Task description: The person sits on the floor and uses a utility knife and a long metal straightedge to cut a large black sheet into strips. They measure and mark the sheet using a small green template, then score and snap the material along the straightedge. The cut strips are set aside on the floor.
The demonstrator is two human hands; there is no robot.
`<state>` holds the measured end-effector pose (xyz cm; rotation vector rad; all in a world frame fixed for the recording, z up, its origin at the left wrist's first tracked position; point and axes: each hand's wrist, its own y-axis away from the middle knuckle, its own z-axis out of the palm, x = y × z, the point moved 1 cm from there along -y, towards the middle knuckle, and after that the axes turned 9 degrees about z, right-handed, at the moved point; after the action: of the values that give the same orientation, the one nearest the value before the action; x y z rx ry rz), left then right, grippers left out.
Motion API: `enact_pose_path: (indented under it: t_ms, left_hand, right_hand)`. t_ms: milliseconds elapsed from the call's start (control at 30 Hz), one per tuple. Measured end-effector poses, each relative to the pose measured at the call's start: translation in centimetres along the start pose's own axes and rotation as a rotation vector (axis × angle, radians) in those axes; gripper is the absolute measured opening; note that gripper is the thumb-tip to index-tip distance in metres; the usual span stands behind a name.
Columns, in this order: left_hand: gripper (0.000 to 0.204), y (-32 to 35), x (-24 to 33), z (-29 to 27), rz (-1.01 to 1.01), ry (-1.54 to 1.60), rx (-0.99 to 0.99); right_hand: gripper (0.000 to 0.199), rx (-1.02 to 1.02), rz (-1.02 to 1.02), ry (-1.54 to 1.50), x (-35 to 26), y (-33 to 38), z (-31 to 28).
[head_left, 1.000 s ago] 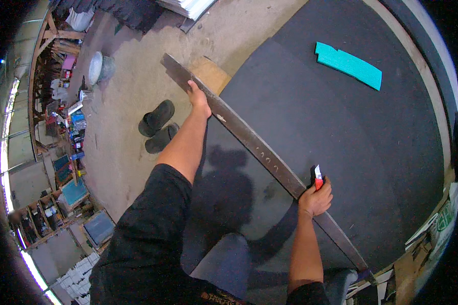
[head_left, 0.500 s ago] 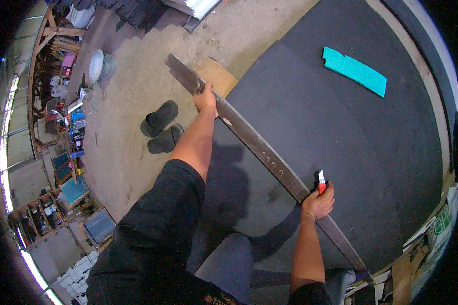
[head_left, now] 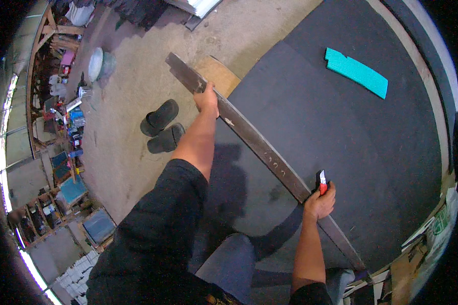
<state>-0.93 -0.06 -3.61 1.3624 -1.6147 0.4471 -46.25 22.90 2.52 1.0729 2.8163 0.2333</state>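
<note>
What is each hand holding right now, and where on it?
The right hand grips a red-handled utility knife by its handle, against the long dark metal straightedge. The left hand presses on that straightedge near its far end.

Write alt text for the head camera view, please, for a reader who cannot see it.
A person's left hand presses a long metal straightedge onto a dark grey sheet, while the right hand holds a red utility knife against its edge. A teal offcut lies farther off.

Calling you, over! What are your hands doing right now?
Left hand presses long dark metal straightedge onto dark grey mat. Right hand holds red utility knife against its edge. Nothing blocking.
</note>
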Motion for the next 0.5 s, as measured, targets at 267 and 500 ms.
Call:
enact_pose_path:
  t_ms: [267, 500]
  left_hand:
    - [0.077, 0.8, 0.6, 0.0, 0.054, -0.262, 0.094]
    - [0.091, 0.9, 0.4, 0.0, 0.029, -0.242, 0.093]
  right_hand:
    - [0.045, -0.39, -0.348, -0.445, -8.6, -0.8, -4.8]
    - [0.066, -0.687, -0.76, -0.041, -27.6, 1.4, -5.9]
